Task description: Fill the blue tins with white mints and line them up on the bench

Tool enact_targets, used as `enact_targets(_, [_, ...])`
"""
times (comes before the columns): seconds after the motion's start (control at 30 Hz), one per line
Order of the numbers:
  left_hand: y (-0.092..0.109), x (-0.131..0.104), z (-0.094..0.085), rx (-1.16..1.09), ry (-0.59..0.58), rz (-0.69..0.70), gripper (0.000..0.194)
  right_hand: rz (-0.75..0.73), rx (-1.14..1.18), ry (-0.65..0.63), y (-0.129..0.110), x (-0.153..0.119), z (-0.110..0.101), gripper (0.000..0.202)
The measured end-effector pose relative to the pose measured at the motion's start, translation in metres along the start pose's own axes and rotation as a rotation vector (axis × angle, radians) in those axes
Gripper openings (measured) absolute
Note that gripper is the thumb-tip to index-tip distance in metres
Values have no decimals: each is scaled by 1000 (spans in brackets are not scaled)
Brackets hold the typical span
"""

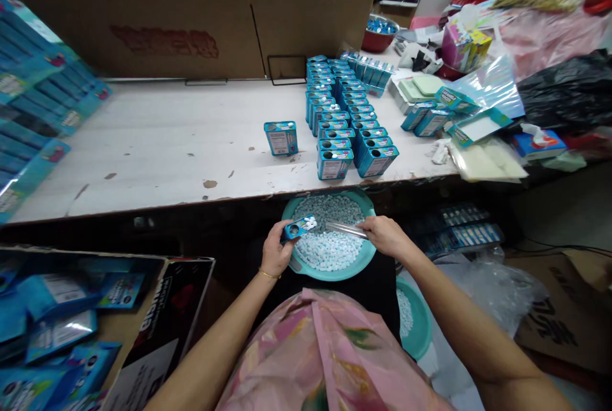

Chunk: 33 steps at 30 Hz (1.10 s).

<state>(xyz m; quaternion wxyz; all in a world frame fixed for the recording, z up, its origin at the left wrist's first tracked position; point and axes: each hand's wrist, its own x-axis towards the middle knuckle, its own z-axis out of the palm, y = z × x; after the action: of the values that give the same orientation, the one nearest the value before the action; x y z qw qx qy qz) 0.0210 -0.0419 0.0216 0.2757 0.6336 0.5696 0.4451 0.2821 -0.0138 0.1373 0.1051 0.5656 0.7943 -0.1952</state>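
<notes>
White paint, chipped near the front edge, covers the worktop, and a large cardboard box stands along its back. Two close rows of upright blue boxes run toward the rear, while a single upright box stands to their left, apart from them.

Below that edge, the person's left hand has its fingers closed around a small blue container, held over the left side of a teal basin. Right fingers are wrapped around a slim metal tool, whose far end points across the basin toward the container. Loose white pieces fill much of the basin.

For good control, the left fingers would best grip the container by its sides, clear of the dark opening in its top. Holding it low over the basin seems wise, since anything that slips off would land among the other pieces. Light, short strokes from the right hand should suit such small pieces; a hard push could scatter them or knock the container askew. A slight tilt toward the opening would probably help them roll that way.

As for looks, the container is narrow, with a printed blue top. Several white pieces lie heaped at the end nearer the tool, with the opening toward the other end. Its lower part is largely hidden by the hand.
</notes>
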Motion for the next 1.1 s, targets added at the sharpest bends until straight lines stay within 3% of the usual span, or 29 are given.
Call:
enact_targets(0.13, [-5,0,-2,3,-62,9,33,81,30,-13,14,6,22,35])
enact_targets(0.27, [-3,3,-5,123,-52,52,33,142,74,-36,21,11,39,36])
enact_targets(0.37, [11,7,-13,133,-29,88,34,157,90,-35,25,12,49,35])
enact_targets(0.47, [31,19,-26,31,19,38,34,176,105,-42,28,12,59,35])
enact_targets(0.6, [45,65,-41,-114,145,-11,38,162,151,-23,29,11,70,36])
enact_targets(0.77, [29,151,-41,-75,180,-9,37,93,174,0,21,13,71,36])
enact_targets(0.87, [18,176,-43,-13,178,-72,50,30,195,-4,20,17,74,36])
enact_targets(0.97, [1,161,-73,-3,323,-23,58,-16,257,17,27,27,86,38])
enact_targets(1.03, [-18,127,-112,49,518,14,52,-24,296,47,36,39,100,40])
enact_targets(1.1, [-40,80,-163,170,764,-74,44,-21,322,73,46,51,115,41])
